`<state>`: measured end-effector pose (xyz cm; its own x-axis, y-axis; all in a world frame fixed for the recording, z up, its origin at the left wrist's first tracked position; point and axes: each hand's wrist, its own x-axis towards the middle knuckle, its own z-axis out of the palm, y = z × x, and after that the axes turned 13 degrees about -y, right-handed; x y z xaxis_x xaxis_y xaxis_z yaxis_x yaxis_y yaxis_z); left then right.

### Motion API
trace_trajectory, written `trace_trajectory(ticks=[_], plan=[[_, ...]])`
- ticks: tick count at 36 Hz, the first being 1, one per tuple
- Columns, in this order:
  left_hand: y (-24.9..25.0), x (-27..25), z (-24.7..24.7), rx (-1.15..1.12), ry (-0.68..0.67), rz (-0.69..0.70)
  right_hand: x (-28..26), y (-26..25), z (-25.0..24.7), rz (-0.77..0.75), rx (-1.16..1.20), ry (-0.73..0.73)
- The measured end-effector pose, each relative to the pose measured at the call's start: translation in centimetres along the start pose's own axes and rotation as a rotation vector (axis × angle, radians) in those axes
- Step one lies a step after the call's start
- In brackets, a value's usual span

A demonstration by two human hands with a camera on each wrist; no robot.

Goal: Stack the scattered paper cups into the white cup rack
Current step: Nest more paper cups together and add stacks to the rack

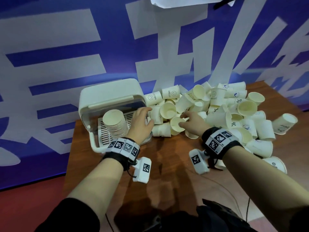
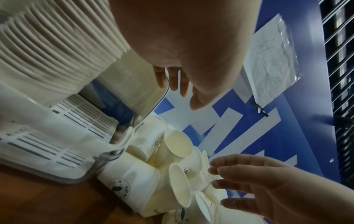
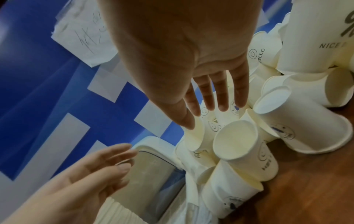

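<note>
Head view: high, looking forward and down over both forearms at the table (image 1: 167, 164); cup rack (image 1: 107, 96) at centre-left, heap of cups (image 1: 217, 114) to the right of the rack, blue wall (image 1: 50, 47) behind the rack.

Left wrist view: close under the left hand (image 2: 182, 45), rolled sideways, facing along its fingers (image 2: 172, 80) past the rack (image 2: 38, 144) toward the heap (image 2: 178, 145).

Right wrist view: close under the right hand (image 3: 172, 53), also rolled, facing along its fingers (image 3: 220, 94) toward the rack (image 3: 151, 174).

Shared by all three: the cups just beside the rack, the rack edge, the wall. Each wrist view also catches the opposite hand.
</note>
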<state>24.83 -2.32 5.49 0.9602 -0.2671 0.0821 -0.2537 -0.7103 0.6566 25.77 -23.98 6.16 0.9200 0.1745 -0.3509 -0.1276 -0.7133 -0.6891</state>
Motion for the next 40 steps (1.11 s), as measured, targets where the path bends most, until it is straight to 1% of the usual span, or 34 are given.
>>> trace_trajectory(ticks=[5,9,12,16,22,25,29,34,40], plan=[[0.0,1.8,2.2,0.014,-0.101,-0.068,1.3,1.7,0.4,-0.016,-0.158,-0.054],[-0.2,3.2,3.6,0.028,-0.136,-0.078,2.2,2.7,1.1,-0.055,-0.247,-0.128],[-0.4,3.9,4.4,0.071,-0.156,-0.105,2.8,3.1,1.6,-0.081,-0.276,-0.164],[-0.6,4.7,5.3,0.093,-0.199,-0.103,3.7,3.7,2.4,-0.117,-0.328,-0.186],[-0.4,5.9,6.6,0.047,-0.292,-0.15,4.5,4.4,3.2,-0.092,-0.312,-0.168],[-0.5,6.4,7.1,0.066,-0.295,-0.15,4.8,4.5,3.2,-0.079,-0.276,-0.174],[-0.7,7.1,7.8,0.025,-0.302,-0.158,5.0,4.4,3.2,-0.049,-0.239,-0.185],[-0.6,7.7,7.6,0.007,-0.288,-0.167,5.1,3.9,3.2,-0.058,-0.219,-0.152],[0.4,7.7,6.9,-0.075,-0.189,-0.153,4.9,3.8,2.7,-0.051,-0.174,-0.089]])
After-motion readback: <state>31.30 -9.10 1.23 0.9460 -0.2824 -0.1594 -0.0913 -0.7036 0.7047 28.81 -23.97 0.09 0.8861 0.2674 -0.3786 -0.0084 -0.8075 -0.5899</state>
